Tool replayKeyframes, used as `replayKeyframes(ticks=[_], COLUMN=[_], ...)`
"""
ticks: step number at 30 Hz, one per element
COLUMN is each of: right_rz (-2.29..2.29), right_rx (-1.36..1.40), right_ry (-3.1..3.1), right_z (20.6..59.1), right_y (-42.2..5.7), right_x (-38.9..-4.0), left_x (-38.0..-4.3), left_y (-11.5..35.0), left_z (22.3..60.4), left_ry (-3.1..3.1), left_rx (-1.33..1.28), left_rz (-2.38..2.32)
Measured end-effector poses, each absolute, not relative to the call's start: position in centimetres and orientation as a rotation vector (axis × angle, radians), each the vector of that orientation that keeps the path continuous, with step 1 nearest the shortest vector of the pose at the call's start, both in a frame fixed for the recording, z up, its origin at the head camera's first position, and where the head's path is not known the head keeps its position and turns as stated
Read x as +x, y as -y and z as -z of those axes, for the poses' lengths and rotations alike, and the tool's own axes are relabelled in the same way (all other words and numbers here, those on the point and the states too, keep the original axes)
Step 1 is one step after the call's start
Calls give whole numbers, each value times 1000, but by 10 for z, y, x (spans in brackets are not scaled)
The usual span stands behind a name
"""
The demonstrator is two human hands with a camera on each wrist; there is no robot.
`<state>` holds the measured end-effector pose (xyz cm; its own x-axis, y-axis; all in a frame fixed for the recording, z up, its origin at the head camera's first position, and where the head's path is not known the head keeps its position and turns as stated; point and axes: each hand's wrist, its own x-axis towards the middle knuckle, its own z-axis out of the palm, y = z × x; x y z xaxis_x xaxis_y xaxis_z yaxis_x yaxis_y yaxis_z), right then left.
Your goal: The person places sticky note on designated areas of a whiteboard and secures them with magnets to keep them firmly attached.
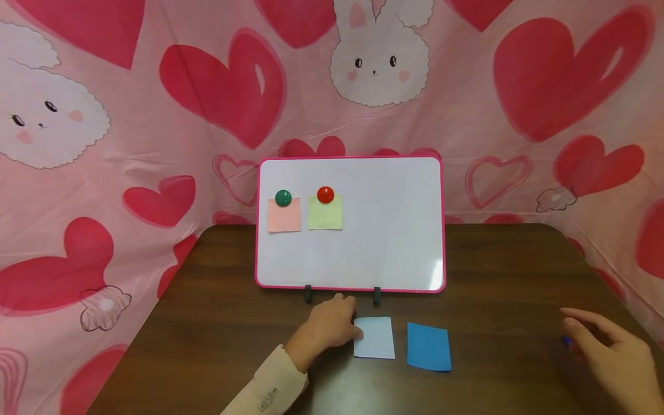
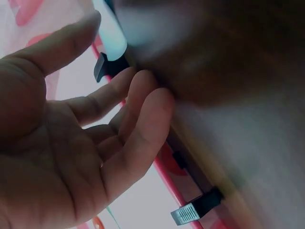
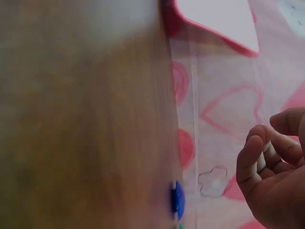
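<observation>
My left hand (image 1: 332, 323) is at the left edge of a pale blue sticky note (image 1: 374, 340) lying on the table, its thumb tip overlapping that edge. In the left wrist view the thumb and bent fingers stand apart, and part of the note shows beyond them. A darker blue sticky note (image 1: 429, 347) lies just to the right. Over the table's right side hovers my right hand (image 1: 617, 351), fingers loosely bent and holding nothing. Near its fingertips a blue magnet (image 3: 177, 200) sits on the table, partly hidden by the hand in the head view.
A pink-framed whiteboard (image 1: 384, 242) stands on two black feet (image 1: 377, 296) at the back of the table (image 1: 498, 276). On it, a green magnet (image 1: 283, 198) tops a pink note (image 1: 284, 219), and a red magnet (image 1: 325, 195) tops a yellow-green note (image 1: 325, 217). Behind hangs a heart-patterned cloth (image 1: 467, 75).
</observation>
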<state>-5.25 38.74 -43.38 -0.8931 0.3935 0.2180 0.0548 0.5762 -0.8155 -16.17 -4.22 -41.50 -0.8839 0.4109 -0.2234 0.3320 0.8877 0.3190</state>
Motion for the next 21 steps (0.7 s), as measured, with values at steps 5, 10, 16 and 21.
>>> replayKeyframes(ticks=[5,10,16,21], right_rz=[-1324,-1387,-1435,-1478], right_rx=[-335,-274,-341,-395], right_ry=[2350,2252,2236,2238], right_z=[445,459,467,471], right_y=[-403,-410,-414,-422], right_x=[-47,-43,-38,-35], left_x=[-160,-159,-146,-136], left_y=[39,38,37,36], left_z=[418,419,415,417], left_ry=[-2807,-2805,-2784,-2831], left_rx=[570,571,630,632], left_rz=[-341,-314,-285,-256])
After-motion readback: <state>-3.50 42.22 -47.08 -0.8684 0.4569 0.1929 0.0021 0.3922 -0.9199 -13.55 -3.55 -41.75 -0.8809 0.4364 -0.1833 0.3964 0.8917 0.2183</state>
